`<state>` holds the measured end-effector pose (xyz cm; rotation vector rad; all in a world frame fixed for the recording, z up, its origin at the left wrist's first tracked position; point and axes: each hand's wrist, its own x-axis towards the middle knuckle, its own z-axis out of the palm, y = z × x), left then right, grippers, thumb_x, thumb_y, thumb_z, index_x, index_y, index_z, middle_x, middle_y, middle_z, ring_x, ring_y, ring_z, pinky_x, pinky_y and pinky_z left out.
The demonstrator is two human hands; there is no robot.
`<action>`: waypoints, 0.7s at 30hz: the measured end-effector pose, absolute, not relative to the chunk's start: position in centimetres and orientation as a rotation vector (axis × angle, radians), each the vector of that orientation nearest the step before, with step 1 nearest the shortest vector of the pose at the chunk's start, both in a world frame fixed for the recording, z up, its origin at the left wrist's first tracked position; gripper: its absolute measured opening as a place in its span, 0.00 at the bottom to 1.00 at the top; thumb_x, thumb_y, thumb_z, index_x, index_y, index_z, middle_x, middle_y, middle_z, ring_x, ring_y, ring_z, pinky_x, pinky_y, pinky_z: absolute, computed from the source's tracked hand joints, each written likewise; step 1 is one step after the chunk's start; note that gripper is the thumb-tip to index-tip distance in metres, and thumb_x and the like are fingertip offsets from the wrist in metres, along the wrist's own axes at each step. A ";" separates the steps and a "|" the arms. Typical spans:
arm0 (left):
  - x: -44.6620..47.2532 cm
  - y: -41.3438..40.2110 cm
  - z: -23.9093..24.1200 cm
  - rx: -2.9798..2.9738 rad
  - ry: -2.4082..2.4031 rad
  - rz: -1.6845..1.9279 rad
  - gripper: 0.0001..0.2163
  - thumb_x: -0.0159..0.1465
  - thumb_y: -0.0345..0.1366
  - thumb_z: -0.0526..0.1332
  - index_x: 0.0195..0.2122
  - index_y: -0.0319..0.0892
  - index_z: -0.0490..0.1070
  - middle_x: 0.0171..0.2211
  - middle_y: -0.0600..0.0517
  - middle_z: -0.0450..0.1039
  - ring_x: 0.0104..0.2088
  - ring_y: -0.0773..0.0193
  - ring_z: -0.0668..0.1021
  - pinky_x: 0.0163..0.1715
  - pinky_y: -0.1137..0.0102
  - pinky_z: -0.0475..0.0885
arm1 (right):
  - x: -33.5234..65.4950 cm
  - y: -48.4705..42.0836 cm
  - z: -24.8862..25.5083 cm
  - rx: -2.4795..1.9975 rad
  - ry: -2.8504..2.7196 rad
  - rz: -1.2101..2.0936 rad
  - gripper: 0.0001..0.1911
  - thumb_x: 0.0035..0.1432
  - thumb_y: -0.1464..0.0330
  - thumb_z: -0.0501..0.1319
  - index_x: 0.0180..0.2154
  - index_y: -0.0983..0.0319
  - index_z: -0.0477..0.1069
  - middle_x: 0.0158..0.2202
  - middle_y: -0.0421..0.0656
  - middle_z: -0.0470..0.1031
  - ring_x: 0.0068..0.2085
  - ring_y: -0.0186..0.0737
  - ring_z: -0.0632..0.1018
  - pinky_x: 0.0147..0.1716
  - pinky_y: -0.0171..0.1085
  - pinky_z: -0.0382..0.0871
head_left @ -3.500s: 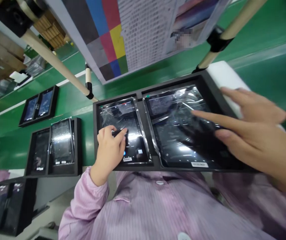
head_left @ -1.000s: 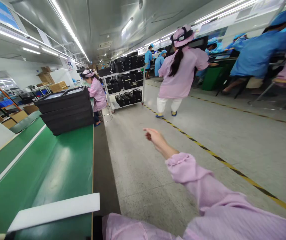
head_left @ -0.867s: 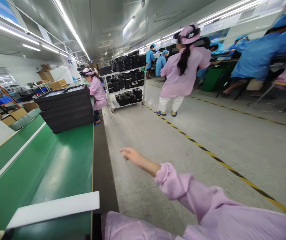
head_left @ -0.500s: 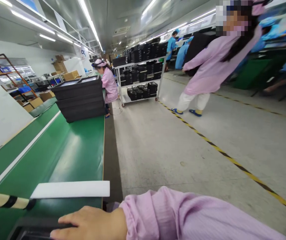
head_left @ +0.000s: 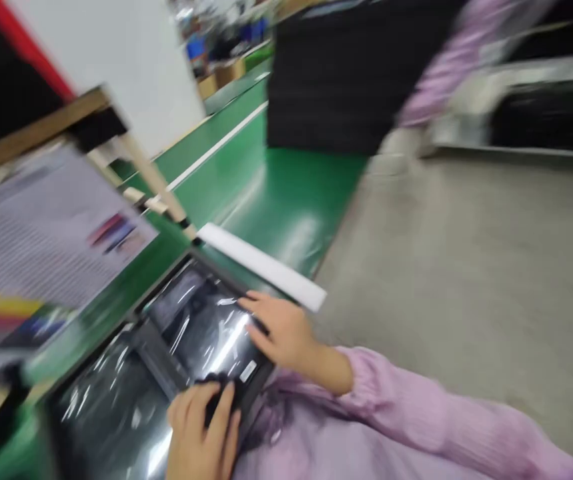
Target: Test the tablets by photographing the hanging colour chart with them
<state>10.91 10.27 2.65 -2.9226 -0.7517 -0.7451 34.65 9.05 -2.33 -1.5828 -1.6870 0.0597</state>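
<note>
The picture is smeared by motion. A black tray (head_left: 163, 363) lies before me and holds two tablets in shiny plastic wrap. My right hand (head_left: 281, 330) rests flat on the right edge of the right tablet (head_left: 201, 327), fingers stretched out. My left hand (head_left: 201, 427) lies over the tray's near rim between the right tablet and the left tablet (head_left: 106, 407), fingers extended. Neither hand holds anything that I can see. Pink sleeves cover both arms.
A white foam strip (head_left: 266, 267) lies on the green conveyor belt (head_left: 276, 193) just past the tray. A stack of black trays (head_left: 336, 80) stands farther along. A printed colour chart board (head_left: 41, 233) hangs at left. Grey floor (head_left: 466, 267) and a person in pink (head_left: 446, 60) are at right.
My view has swung from the aisle back down to the tray. My right hand came down from mid-air onto the right tablet's edge. My left hand is now in view at the near rim.
</note>
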 end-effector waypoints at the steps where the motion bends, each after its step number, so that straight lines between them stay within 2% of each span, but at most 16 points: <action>1: 10.5 9.2 2.8 -2.879 -0.857 -0.727 0.11 0.68 0.31 0.61 0.51 0.44 0.74 0.43 0.45 0.77 0.43 0.57 0.78 0.43 0.60 0.75 | 35.1 9.1 -2.3 -1.598 -1.704 0.027 0.19 0.70 0.60 0.53 0.55 0.62 0.71 0.53 0.42 0.75 0.57 0.42 0.75 0.54 0.43 0.71; 3: 10.2 7.9 3.2 -2.877 -0.979 -0.641 0.12 0.67 0.29 0.61 0.51 0.42 0.75 0.42 0.43 0.78 0.43 0.55 0.78 0.43 0.58 0.73 | 35.6 9.5 -2.3 -1.586 -1.771 -0.058 0.17 0.70 0.62 0.54 0.55 0.63 0.70 0.52 0.40 0.76 0.57 0.41 0.74 0.54 0.42 0.71; 9: 3.9 6.7 4.3 -2.592 -1.432 -0.620 0.13 0.66 0.29 0.63 0.51 0.43 0.73 0.43 0.44 0.77 0.44 0.54 0.78 0.46 0.57 0.70 | 35.7 9.9 -2.0 -1.687 -1.958 -0.094 0.22 0.70 0.56 0.53 0.56 0.62 0.70 0.51 0.42 0.76 0.59 0.47 0.72 0.50 0.46 0.73; 13: -3.0 5.9 3.0 -2.290 -1.885 -0.595 0.16 0.68 0.36 0.61 0.57 0.44 0.71 0.54 0.40 0.71 0.55 0.47 0.74 0.57 0.51 0.68 | 35.4 10.0 -1.6 -1.815 -1.996 0.035 0.25 0.70 0.55 0.52 0.60 0.60 0.68 0.52 0.43 0.75 0.61 0.52 0.69 0.47 0.51 0.74; 15: -4.8 5.9 2.3 -2.252 -2.081 -0.527 0.22 0.69 0.41 0.59 0.63 0.43 0.67 0.62 0.36 0.65 0.63 0.43 0.69 0.63 0.47 0.64 | 35.3 10.2 -1.4 -1.870 -1.992 0.112 0.25 0.69 0.56 0.51 0.61 0.59 0.66 0.53 0.42 0.75 0.63 0.54 0.67 0.47 0.53 0.73; 17: -5.4 6.0 1.7 -2.242 -2.222 -0.479 0.29 0.69 0.46 0.59 0.69 0.42 0.59 0.70 0.35 0.52 0.69 0.40 0.60 0.66 0.45 0.58 | 35.2 10.2 -1.2 -1.912 -1.979 0.172 0.24 0.69 0.57 0.52 0.62 0.57 0.66 0.54 0.41 0.74 0.63 0.55 0.65 0.48 0.54 0.73; 19: -5.3 6.1 1.4 -2.203 -2.328 -0.480 0.35 0.68 0.48 0.59 0.72 0.42 0.51 0.73 0.36 0.41 0.72 0.39 0.53 0.68 0.45 0.55 | 35.1 10.2 -1.1 -1.933 -1.959 0.205 0.24 0.68 0.57 0.52 0.61 0.56 0.67 0.54 0.41 0.74 0.63 0.55 0.65 0.47 0.54 0.72; 21: -5.1 6.2 1.2 -2.165 -2.409 -0.488 0.37 0.68 0.48 0.59 0.73 0.42 0.47 0.74 0.35 0.38 0.73 0.39 0.50 0.68 0.44 0.54 | 35.1 10.1 -0.9 -1.943 -1.941 0.220 0.24 0.67 0.58 0.53 0.61 0.56 0.67 0.53 0.42 0.74 0.63 0.55 0.65 0.46 0.53 0.72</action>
